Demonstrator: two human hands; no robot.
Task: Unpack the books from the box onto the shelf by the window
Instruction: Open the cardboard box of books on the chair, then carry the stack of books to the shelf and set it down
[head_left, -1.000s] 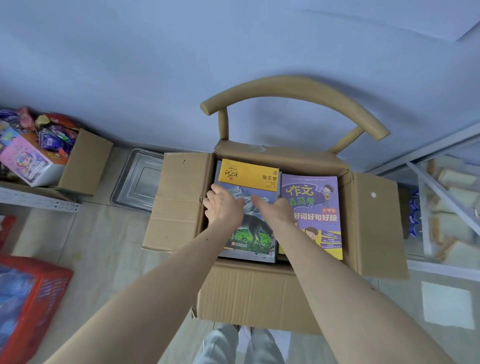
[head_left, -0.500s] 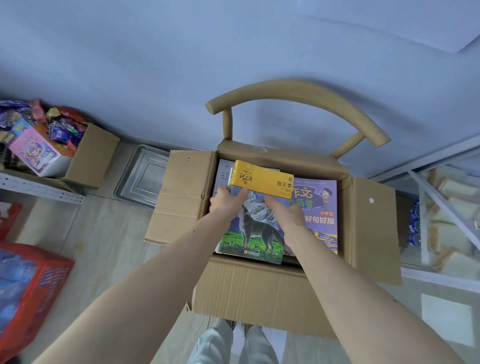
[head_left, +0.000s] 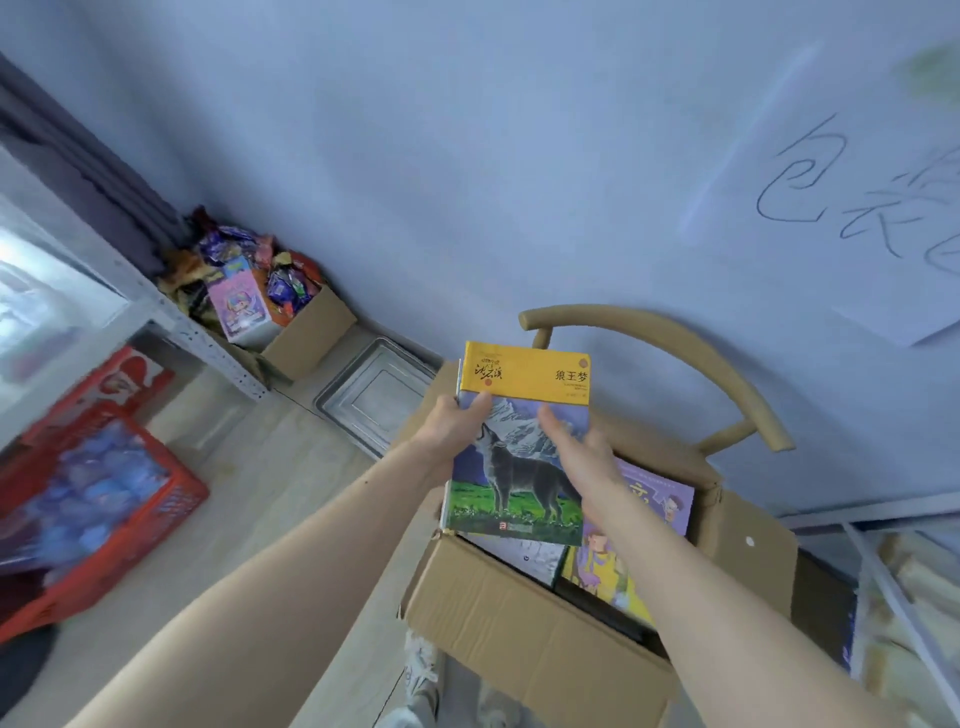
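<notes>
A wolf book (head_left: 519, 467) with a yellow top band is held up above the open cardboard box (head_left: 524, 613). My left hand (head_left: 452, 431) grips its left edge, thumb on the cover. My right hand (head_left: 582, 457) holds its right side, thumb across the cover. Thin book edges show behind the wolf book on its left side, so it may be a small stack. Inside the box lie a purple book (head_left: 654, 499) and a pale book (head_left: 519, 558). The box rests on a wooden chair (head_left: 675, 353).
At the left stands a grey metal shelf (head_left: 208, 338) by a bright window (head_left: 36, 296), with a snack-filled carton (head_left: 291, 322) on it. A metal tray (head_left: 374, 395) lies on the floor. A red crate (head_left: 93, 499) sits at lower left. A rack (head_left: 893, 597) is at right.
Both hands have lifted the wolf book out of the box and carried it up and to the left. The view has swung left toward the shelf and window.
</notes>
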